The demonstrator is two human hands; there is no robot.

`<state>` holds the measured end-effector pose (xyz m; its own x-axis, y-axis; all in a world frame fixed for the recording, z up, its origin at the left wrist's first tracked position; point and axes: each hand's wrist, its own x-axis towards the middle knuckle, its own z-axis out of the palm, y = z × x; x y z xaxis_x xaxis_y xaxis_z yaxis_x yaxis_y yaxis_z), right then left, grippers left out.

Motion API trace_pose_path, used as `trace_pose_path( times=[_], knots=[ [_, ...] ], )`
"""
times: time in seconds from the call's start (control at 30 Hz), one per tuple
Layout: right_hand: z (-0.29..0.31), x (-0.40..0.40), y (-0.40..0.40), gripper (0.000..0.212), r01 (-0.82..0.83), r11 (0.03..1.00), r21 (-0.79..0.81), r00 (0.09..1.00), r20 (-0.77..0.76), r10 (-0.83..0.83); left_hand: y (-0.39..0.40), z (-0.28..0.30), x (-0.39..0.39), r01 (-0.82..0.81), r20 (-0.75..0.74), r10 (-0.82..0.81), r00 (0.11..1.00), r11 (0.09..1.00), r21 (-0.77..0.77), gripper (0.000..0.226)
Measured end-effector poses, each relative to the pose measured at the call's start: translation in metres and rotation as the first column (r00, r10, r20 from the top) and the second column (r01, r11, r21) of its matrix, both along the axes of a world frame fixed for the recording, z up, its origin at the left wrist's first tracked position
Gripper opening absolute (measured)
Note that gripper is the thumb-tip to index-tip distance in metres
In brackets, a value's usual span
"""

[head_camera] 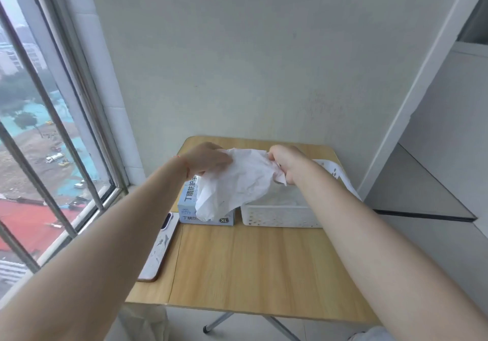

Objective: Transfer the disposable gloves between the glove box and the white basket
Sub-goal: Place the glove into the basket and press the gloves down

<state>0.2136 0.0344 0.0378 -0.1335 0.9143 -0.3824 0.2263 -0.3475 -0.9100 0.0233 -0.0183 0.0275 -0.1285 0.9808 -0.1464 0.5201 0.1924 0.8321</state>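
Observation:
A crumpled white disposable glove (pixel 237 182) hangs stretched between both hands above the back of the wooden table (pixel 250 261). My left hand (pixel 208 159) pinches its left edge; my right hand (pixel 286 163) grips its right end in a fist. The glove's lower part droops in front of the blue-grey glove box (pixel 188 208), which is marked XL and stands at the back left. Right of the box sits the white perforated basket (pixel 280 216), partly hidden by my right forearm. White material shows inside the basket.
A phone in a pale patterned case (pixel 161 248) lies along the table's left edge. A window with metal bars is close on the left, a wall stands behind the table, and a white ledge runs on the right.

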Motion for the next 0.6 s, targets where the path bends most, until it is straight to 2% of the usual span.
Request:
trace_pose_path(
  times=[0.13, 0.23, 0.4, 0.53, 0.6],
  knots=[
    [-0.016, 0.036, 0.013, 0.011, 0.039, 0.999, 0.029, 0.992, 0.116, -0.042, 0.032, -0.008, 0.04, 0.086, -0.316, -0.074, 0.946, 0.996, 0.024, 0.031],
    [-0.026, 0.063, 0.022, 0.011, 0.031, 0.994, 0.104, 0.97, 0.236, -0.055, 0.051, -0.016, 0.065, 0.131, -0.462, -0.106, 0.881, 0.991, 0.023, 0.028],
    [-0.049, 0.097, 0.037, 0.011, -0.003, 0.98, 0.201, 0.926, 0.37, -0.073, 0.071, -0.035, 0.1, 0.144, -0.559, -0.101, 0.823, 0.989, 0.033, 0.029],
    [-0.06, 0.113, 0.042, 0.03, -0.02, 0.957, 0.289, 0.908, 0.407, -0.103, 0.076, -0.049, 0.117, 0.145, -0.656, -0.068, 0.752, 0.987, 0.064, 0.018],
    [-0.064, 0.116, 0.043, 0.035, -0.04, 0.946, 0.323, 0.883, 0.455, -0.118, 0.077, -0.055, 0.119, 0.182, -0.709, -0.069, 0.702, 0.98, 0.085, 0.024]
  ],
)
